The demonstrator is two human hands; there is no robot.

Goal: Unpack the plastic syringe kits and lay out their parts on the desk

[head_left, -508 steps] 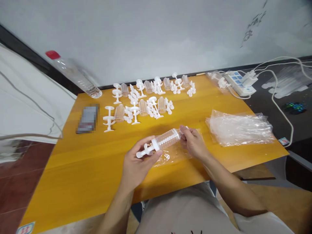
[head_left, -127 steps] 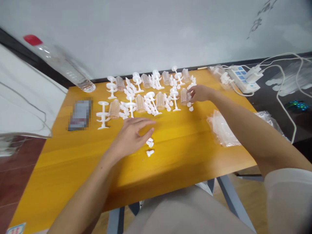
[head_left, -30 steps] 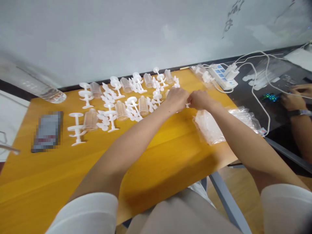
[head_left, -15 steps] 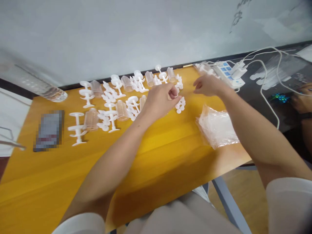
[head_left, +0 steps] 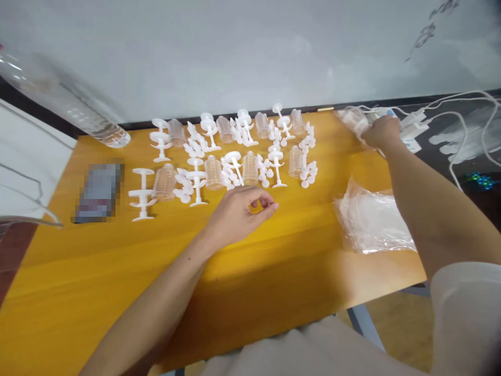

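Note:
Two rows of white plunger-like pieces [head_left: 159,140], clear ribbed cylinders [head_left: 213,172] and clusters of small white nozzles [head_left: 310,174] lie on the yellow table. My left hand [head_left: 246,211] hovers just in front of the front row, thumb and index fingertips together, with nothing visible between them. At the back right, my right hand [head_left: 382,130] reaches to a clear bag of white parts [head_left: 353,119] beside the power strip. Its fingers are mostly hidden, so its grip does not show.
A stack of clear plastic bags [head_left: 376,219] lies at the table's right. A power strip [head_left: 412,143] with white cables sits behind it. At the left are a blurred flat dark-edged object [head_left: 97,192] and a clear bottle [head_left: 113,134]. A whiteboard [head_left: 235,52] stands behind.
My right hand has moved right to the bag of white parts. My left hand has drawn back toward the front edge, uncovering more of the front row. The view has shifted.

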